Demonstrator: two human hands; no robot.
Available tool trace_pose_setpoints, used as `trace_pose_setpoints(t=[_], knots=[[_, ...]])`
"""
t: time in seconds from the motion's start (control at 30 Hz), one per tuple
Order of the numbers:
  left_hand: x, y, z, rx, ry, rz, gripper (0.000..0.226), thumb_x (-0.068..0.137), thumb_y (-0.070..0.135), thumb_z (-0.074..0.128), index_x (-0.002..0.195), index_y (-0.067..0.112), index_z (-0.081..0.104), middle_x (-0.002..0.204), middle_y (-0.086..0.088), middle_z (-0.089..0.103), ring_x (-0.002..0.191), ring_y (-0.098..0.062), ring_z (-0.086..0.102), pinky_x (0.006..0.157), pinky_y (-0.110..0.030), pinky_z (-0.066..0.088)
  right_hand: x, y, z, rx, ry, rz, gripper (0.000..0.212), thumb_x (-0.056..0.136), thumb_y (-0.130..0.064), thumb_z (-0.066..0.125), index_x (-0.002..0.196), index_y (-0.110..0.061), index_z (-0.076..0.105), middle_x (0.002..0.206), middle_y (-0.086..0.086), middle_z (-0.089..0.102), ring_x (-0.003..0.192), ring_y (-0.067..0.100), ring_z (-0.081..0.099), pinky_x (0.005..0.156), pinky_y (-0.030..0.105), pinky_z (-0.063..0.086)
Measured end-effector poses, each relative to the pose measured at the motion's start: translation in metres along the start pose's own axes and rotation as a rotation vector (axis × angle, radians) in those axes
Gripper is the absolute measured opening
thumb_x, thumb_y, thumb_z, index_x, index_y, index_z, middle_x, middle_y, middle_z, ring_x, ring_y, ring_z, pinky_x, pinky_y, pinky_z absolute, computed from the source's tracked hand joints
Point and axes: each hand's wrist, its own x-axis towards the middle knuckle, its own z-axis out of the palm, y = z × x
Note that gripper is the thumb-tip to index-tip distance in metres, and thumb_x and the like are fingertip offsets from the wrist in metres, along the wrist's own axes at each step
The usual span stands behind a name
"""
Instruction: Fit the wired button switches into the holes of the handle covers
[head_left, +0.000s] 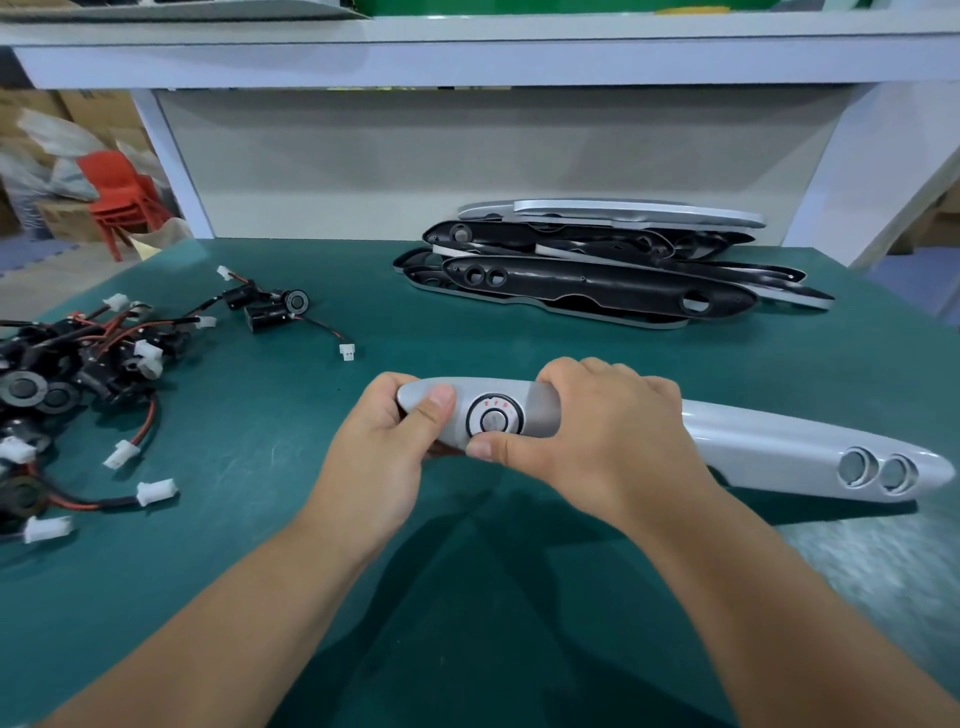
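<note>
In the head view, a silver-grey handle cover (779, 447) lies across the middle of the frame, its outer face up, running from the centre out to the right edge over a green mat (260, 493). Whether it rests on the mat or is lifted off it cannot be told. The left hand (384, 447) grips the cover's rounded left end, fingers curled beneath and the thumb pressed flat on the top face. The right hand (613, 436) wraps over the cover just right of centre, fingers curled over the far edge and the thumb lying along the near edge.

Between the two thumbs a round button switch (494, 418) sits in a hole of the cover, with a dark ring and red marks around its pale centre. Near the cover's right end are two round holes (878, 470), side by side, with no buttons in them.

At the left edge of the frame a heap of wired switches (78, 364) lies on the mat, black bodies tangled with red and black wires and white plugs. A few loose switches (275, 306) lie a little apart from it, toward the upper middle. In the upper right a stack of covers (597, 270) lies on the mat, most showing their black inner sides.

A pale shelf (467, 57) spans the top of the frame. A red chair (122, 202) stands in the upper left, beyond the mat.
</note>
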Motion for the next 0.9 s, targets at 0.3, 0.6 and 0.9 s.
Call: trace_pose_setpoints(t=[0.3,0.6,0.9], knots=[[-0.001,-0.001,0.005,-0.067,0.007,0.016,0.024,0.089,0.034,0.059,0.09,0.01,0.055,0.09,-0.012,0.071,0.081,-0.023,0.069,0.078,-0.036,0.056,-0.007,-0.008,0.005,-0.061,0.102,0.017,0.068,0.055,-0.093,0.019,0.067,-0.027,0.034,0.067,-0.013,0.04,0.074,0.015,0.04,0.074,0.033,0.022],[-0.002,0.005,0.003,-0.015,-0.01,0.056,0.038,0.08,0.046,0.054,0.094,0.01,0.055,0.098,-0.014,0.07,0.096,-0.031,0.067,0.091,-0.052,0.051,-0.009,-0.007,-0.001,-0.068,0.097,0.027,0.071,0.052,-0.095,0.017,0.072,-0.029,0.034,0.072,-0.013,0.04,0.079,0.016,0.039,0.077,0.033,0.021],[0.025,-0.016,-0.027,-0.142,0.098,-0.09,0.012,0.097,0.026,0.051,0.095,0.016,0.057,0.091,-0.002,0.07,0.077,-0.012,0.067,0.07,-0.024,0.055,-0.008,0.078,-0.019,-0.112,-0.38,0.138,0.086,0.054,-0.083,0.055,0.128,-0.051,0.028,0.118,-0.018,0.048,0.116,0.014,0.045,0.098,0.044,0.032]])
